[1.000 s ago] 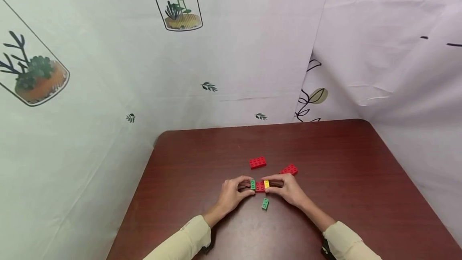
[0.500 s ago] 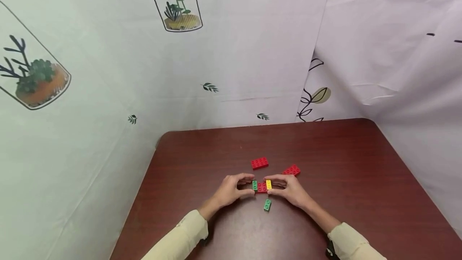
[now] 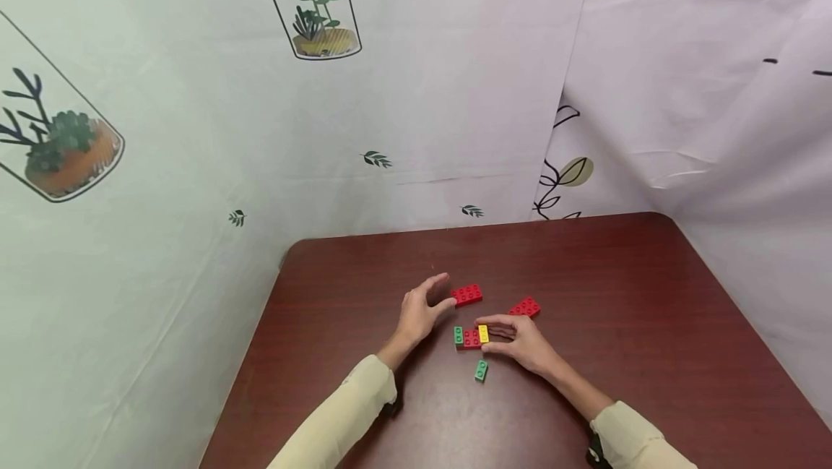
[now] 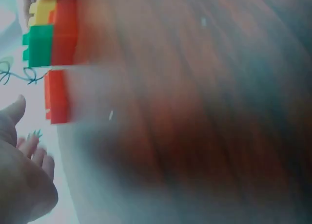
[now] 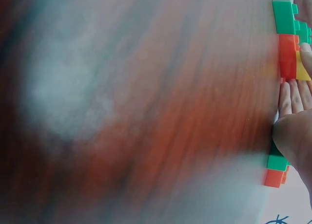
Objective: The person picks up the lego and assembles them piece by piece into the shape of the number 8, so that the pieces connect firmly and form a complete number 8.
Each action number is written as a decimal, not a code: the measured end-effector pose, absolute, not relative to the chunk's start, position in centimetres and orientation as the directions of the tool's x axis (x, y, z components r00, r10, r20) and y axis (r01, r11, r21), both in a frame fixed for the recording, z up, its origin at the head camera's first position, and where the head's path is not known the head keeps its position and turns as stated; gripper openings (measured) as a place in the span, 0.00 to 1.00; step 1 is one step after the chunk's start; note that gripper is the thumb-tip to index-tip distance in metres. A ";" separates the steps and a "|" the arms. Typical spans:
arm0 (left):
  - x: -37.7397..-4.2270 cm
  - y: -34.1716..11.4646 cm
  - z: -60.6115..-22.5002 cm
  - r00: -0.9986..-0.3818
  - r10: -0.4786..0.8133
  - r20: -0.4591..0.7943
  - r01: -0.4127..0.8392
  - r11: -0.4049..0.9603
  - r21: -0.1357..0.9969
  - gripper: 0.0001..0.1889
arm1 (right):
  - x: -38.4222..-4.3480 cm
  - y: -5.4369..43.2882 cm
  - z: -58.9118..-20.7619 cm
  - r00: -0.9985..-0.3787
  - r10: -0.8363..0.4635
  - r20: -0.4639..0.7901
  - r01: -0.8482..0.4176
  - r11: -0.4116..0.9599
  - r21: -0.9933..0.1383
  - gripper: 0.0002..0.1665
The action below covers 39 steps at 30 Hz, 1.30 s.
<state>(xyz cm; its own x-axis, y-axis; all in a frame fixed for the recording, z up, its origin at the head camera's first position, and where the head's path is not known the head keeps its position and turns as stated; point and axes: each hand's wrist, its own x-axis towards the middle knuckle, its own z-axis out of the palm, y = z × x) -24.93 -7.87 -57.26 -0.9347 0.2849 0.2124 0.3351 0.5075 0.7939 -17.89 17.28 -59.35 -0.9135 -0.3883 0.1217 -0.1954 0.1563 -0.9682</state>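
In the head view my left hand (image 3: 417, 313) is beside the far red toy building brick (image 3: 467, 295), fingers spread and thumb near its left end. In the left wrist view that brick (image 4: 57, 96) lies beyond the thumb, with a gap between them. My right hand (image 3: 522, 342) pinches the small yellow brick (image 3: 483, 334) between thumb and fingers. It sits on the right end of a red brick (image 3: 471, 343), with a small green brick (image 3: 458, 335) on the left end. This assembly rests on the table.
A loose green brick (image 3: 481, 371) lies in front of the assembly. Another red brick (image 3: 525, 306) lies behind my right hand; a green block (image 5: 278, 159) shows beside red there in the right wrist view. The brown table (image 3: 364, 274) meets printed cloth (image 3: 416, 93) at its back edge.
My left hand has let go of the green end of the assembly and moved away, to the far red brick. The right hand keeps its pinch on the yellow brick.
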 end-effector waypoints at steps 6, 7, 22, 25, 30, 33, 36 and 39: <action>-24.9 -6.5 -58.0 -0.958 0.240 0.156 0.272 0.590 0.761 0.41 | -18.0 17.1 -59.5 -0.914 -0.385 0.131 -0.205 0.159 -0.966 0.29; -24.9 -6.4 -58.2 -0.959 0.244 0.145 0.267 0.602 0.753 0.42 | -18.0 17.1 -59.5 -0.913 -0.385 0.132 -0.207 0.161 -0.965 0.29; -25.2 -5.8 -58.8 -0.951 0.269 0.154 0.287 0.576 0.765 0.32 | -18.1 17.0 -59.0 -0.917 -0.380 0.123 -0.198 0.164 -0.966 0.28; -25.2 -5.9 -58.8 -0.948 0.272 0.165 0.296 0.565 0.770 0.30 | -18.1 17.0 -59.0 -0.919 -0.377 0.116 -0.189 0.162 -0.969 0.28; -25.3 -6.3 -58.9 -0.944 0.277 0.178 0.309 0.558 0.770 0.27 | -18.0 17.1 -59.2 -0.921 -0.374 0.106 -0.178 0.162 -0.971 0.27; -25.3 -6.7 -58.8 -0.948 0.266 0.174 0.300 0.568 0.766 0.26 | -17.9 17.1 -59.3 -0.922 -0.374 0.103 -0.172 0.156 -0.973 0.27; -25.2 -7.0 -58.4 -0.952 0.251 0.173 0.290 0.570 0.768 0.24 | -17.8 17.2 -59.4 -0.924 -0.369 0.099 -0.164 0.150 -0.975 0.26; -25.1 -7.3 -58.0 -0.956 0.246 0.160 0.273 0.543 0.794 0.23 | -17.8 17.2 -59.4 -0.928 -0.361 0.090 -0.153 0.150 -0.977 0.26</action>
<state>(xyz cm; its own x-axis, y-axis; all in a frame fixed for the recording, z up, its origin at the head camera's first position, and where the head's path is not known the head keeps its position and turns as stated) -25.12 -7.29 -57.97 -0.9559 0.2463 0.1598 0.2727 0.5432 0.7941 -17.77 17.19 -59.38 -0.9281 -0.3613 0.0903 -0.1532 0.1496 -0.9768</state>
